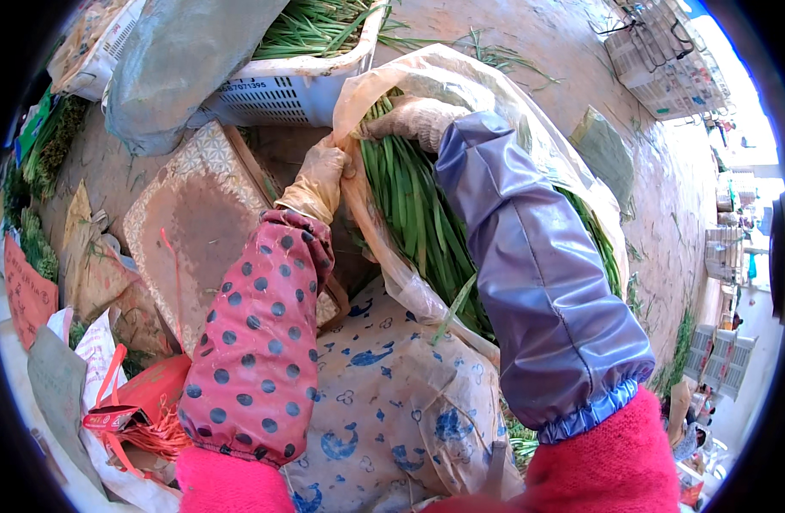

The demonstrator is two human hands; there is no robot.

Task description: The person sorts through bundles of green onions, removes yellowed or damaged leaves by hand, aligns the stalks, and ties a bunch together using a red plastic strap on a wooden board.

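In a clear plastic bag [495, 81] lies a thick bundle of long, flat green leaves that look like garlic chives [418, 218]. My left hand [318, 178], in a yellowish glove, pinches the bag's left rim near its mouth. Inside the mouth, my right hand [420, 121], in a pale knit glove, is closed around the upper end of the bundle; its fingertips are partly hidden among the leaves. A polka-dot sleeve covers my left forearm and a shiny purple-grey one my right. Below the bag spreads an apron [371, 402] with blue whale prints over my lap.
A white plastic crate [273, 98] of greens stands ahead, partly under a grey-blue sheet [183, 64]. To the left are a stained patterned board [200, 201] and a red bag with red ties [157, 385]. More crates [666, 64] stand at far right; loose leaves litter the floor.
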